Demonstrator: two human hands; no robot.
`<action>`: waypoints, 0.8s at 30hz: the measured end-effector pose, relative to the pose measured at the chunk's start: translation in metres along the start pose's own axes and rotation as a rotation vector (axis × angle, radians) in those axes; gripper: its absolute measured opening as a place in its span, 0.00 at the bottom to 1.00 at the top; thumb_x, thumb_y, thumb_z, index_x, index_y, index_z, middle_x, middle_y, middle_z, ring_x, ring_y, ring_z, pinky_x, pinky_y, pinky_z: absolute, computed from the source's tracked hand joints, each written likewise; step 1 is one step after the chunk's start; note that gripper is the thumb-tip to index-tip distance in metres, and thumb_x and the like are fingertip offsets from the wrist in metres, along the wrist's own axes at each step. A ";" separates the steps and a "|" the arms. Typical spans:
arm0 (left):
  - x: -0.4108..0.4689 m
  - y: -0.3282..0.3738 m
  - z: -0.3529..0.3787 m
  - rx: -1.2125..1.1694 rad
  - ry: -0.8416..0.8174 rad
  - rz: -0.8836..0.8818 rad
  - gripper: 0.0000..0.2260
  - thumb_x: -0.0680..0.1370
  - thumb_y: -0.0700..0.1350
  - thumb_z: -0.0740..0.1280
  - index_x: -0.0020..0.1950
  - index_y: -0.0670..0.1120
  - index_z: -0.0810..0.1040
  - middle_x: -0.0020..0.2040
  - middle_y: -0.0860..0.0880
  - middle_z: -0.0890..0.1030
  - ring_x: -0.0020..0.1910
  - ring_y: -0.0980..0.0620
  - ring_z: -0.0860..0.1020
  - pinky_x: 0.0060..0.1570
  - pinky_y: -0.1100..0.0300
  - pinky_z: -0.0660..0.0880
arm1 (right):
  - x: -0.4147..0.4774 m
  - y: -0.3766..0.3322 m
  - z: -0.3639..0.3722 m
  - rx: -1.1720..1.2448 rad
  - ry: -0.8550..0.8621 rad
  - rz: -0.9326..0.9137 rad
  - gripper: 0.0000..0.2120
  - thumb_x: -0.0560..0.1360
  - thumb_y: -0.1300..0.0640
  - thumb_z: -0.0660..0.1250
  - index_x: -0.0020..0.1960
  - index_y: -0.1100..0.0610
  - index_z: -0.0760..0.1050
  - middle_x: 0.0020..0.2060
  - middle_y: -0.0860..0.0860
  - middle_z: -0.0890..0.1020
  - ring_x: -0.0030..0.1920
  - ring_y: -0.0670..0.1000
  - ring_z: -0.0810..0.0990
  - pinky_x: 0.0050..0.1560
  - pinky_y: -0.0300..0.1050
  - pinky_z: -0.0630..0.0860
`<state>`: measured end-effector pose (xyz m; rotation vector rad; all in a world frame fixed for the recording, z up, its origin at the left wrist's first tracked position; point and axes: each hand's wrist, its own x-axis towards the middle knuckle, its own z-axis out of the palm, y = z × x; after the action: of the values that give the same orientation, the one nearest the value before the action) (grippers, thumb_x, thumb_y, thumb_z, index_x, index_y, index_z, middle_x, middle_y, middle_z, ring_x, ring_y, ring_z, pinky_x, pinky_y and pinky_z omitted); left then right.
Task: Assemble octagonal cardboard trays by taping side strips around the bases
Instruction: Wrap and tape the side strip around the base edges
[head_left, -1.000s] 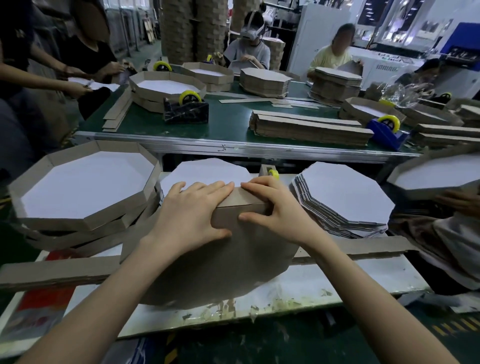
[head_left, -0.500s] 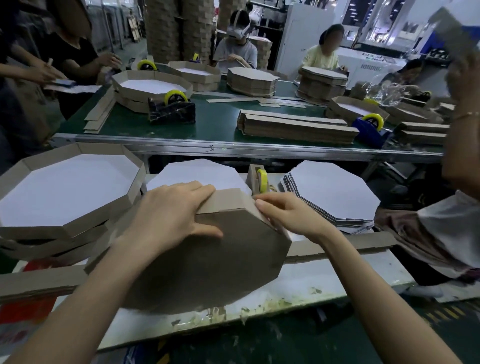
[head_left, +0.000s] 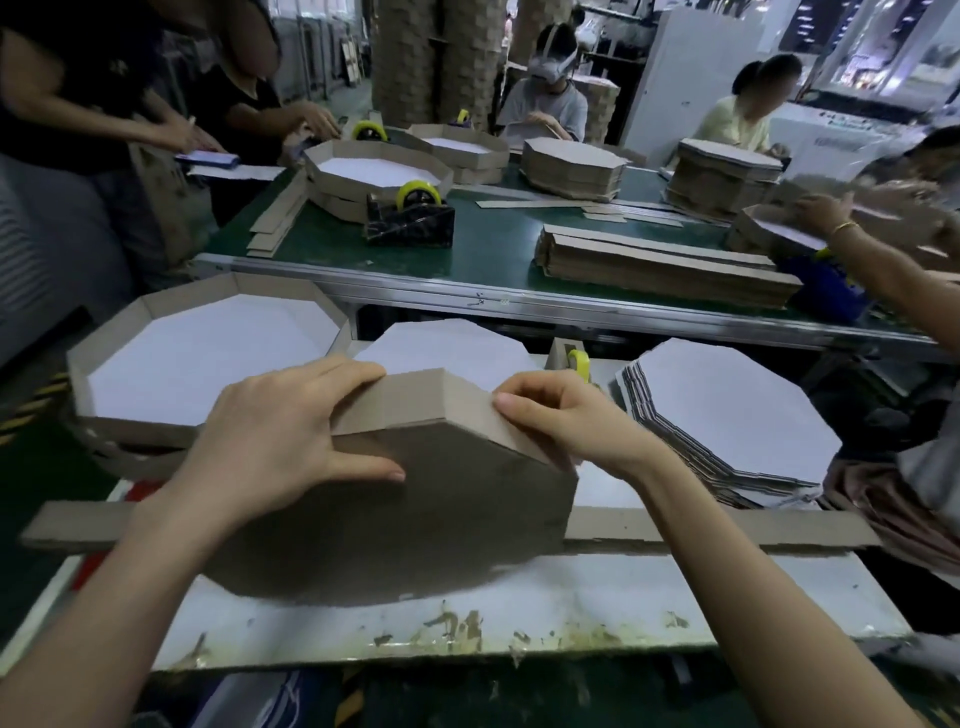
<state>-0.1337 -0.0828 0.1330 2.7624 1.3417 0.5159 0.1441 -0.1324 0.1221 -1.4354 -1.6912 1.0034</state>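
Note:
A brown octagonal cardboard tray (head_left: 415, 519) stands tilted on its edge on the white bench, its underside facing me. My left hand (head_left: 275, 436) grips its upper left, fingers over the side strip (head_left: 415, 397) and thumb on the base. My right hand (head_left: 566, 421) presses and pinches the strip against the upper right edge. A small yellow tape roll (head_left: 579, 364) in a cardboard holder sits just behind my right hand. A loose long strip (head_left: 717, 527) lies across the bench under the tray.
Finished trays (head_left: 208, 358) are stacked at the left, a stack of white-faced octagon bases (head_left: 727, 415) at the right. Beyond is a green conveyor table (head_left: 493, 249) with a black tape dispenser (head_left: 410, 218), strip bundles (head_left: 665, 270) and several other workers.
I have turned the tray a little, so a new corner is on top. My right hand slid down the upper right edge along the strip; my left hand kept its grip.

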 end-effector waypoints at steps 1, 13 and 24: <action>-0.001 -0.001 -0.001 -0.015 0.004 -0.018 0.43 0.60 0.82 0.57 0.65 0.57 0.72 0.57 0.58 0.78 0.50 0.50 0.78 0.39 0.56 0.71 | 0.003 -0.003 0.000 0.020 0.011 -0.019 0.08 0.81 0.52 0.65 0.47 0.48 0.81 0.39 0.40 0.83 0.39 0.37 0.79 0.38 0.28 0.72; 0.003 0.000 0.007 -0.048 -0.089 0.032 0.40 0.58 0.82 0.55 0.63 0.62 0.67 0.57 0.64 0.75 0.50 0.55 0.76 0.38 0.59 0.70 | 0.004 0.004 0.005 -0.041 -0.152 0.075 0.18 0.78 0.42 0.62 0.50 0.56 0.82 0.42 0.46 0.83 0.43 0.43 0.79 0.46 0.38 0.73; 0.027 0.014 0.019 -0.034 -0.137 0.065 0.34 0.60 0.82 0.49 0.56 0.63 0.66 0.48 0.65 0.70 0.41 0.59 0.68 0.34 0.65 0.61 | 0.007 0.022 0.017 0.061 0.011 -0.025 0.12 0.81 0.49 0.63 0.42 0.52 0.76 0.36 0.50 0.77 0.38 0.45 0.73 0.37 0.35 0.68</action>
<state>-0.1019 -0.0687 0.1250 2.7648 1.2069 0.3408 0.1382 -0.1253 0.0950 -1.3748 -1.6531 1.0233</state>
